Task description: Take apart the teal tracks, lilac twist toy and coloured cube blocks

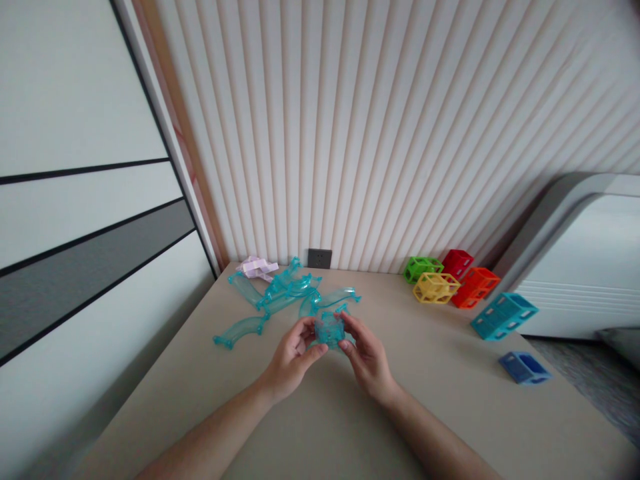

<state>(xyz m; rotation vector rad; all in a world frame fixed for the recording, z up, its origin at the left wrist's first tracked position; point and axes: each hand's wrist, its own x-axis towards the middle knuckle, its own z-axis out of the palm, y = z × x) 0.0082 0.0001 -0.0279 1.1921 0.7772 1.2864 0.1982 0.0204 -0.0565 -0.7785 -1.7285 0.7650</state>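
Between my two hands is a clear teal plastic block (329, 329), boxy and see-through. My left hand (295, 357) grips its left side, thumb at the lower front and fingers curled behind. On the other side, my right hand (367, 357) pinches it between thumb and fingers. More teal plastic shows just under and behind the block, and I cannot tell if it is joined to it. Beyond my hands lies a pile of translucent teal track pieces (287, 290), some curved like chutes. One curved track piece (241, 329) reaches out to the left of the pile.
Pale lilac pieces (257, 267) lie at the back left of the table (310, 427). To the right stand open-frame blocks: green (423, 269), yellow (437, 288), red (457, 264), orange (475, 288), teal (504, 316) and blue (525, 368). A black wall socket (319, 258) sits behind.
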